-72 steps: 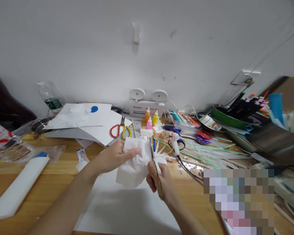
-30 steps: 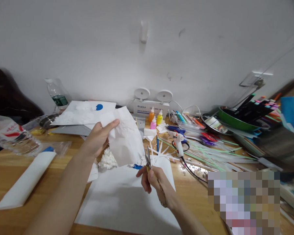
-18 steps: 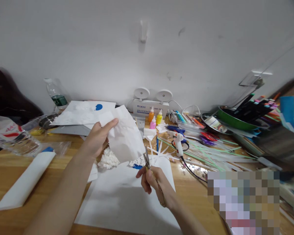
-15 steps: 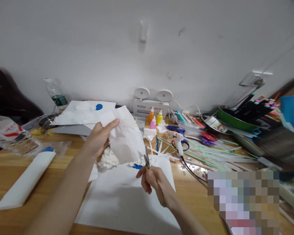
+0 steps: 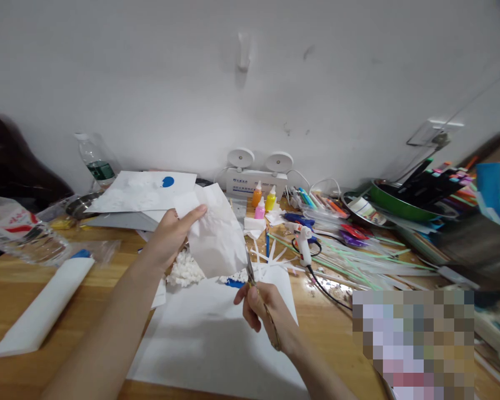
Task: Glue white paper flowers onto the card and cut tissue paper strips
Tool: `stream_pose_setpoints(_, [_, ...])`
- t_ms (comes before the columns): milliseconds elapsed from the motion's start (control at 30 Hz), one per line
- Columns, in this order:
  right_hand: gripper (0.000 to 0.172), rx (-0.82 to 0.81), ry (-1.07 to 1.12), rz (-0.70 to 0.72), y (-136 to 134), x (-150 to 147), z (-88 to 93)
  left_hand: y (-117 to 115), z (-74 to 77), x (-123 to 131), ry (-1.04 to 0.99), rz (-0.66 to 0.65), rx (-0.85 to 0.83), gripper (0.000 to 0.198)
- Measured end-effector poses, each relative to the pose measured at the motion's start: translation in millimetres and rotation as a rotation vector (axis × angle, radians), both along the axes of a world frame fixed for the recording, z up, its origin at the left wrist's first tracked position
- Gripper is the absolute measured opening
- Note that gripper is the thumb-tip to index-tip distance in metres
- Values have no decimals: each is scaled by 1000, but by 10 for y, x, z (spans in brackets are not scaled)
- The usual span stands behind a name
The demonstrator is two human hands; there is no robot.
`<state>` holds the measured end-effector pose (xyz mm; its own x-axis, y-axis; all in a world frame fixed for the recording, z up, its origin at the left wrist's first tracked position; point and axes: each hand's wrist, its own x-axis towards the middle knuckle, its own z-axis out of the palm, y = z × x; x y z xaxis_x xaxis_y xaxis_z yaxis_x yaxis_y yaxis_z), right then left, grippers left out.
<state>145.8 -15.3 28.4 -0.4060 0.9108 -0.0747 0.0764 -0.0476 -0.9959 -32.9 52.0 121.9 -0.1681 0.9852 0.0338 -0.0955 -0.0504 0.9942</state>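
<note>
A creased sheet of white paper [image 5: 219, 236] is pinched by its left side in my left hand [image 5: 173, 233], thumb on top. My right hand [image 5: 266, 311] grips a pair of scissors [image 5: 251, 269], blades pointing up at the lower right edge of that paper. The blades look nearly closed; whether they touch the paper I cannot tell. Under both hands lies a large white sheet [image 5: 216, 344]. Shredded white paper bits [image 5: 185, 269] are heaped at its far side, with a blue patch [image 5: 235, 283] showing beside them.
A white glue gun [image 5: 303, 244] with a black cord stands on the right, near pale green strips [image 5: 345, 255]. Small paint bottles [image 5: 270, 200] stand at the back. A rolled white sheet [image 5: 45, 308] and a plastic bottle [image 5: 20, 230] are at left. A green pan [image 5: 404, 203] holds markers.
My left hand and the paper have shifted slightly right, and the paper's tilt has changed a little. The scissor blades look closer together; my right hand has barely moved.
</note>
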Motion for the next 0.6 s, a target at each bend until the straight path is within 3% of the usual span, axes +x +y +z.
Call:
stream_pose_setpoints(433, [63,-33,-12,-29,9,-32,27,23,-8,-42,56,83,-41,42])
stream_pose_setpoints(600, [62,-76,-11,-47,13,-38,12,26,-16,-56,54,54,-2,33])
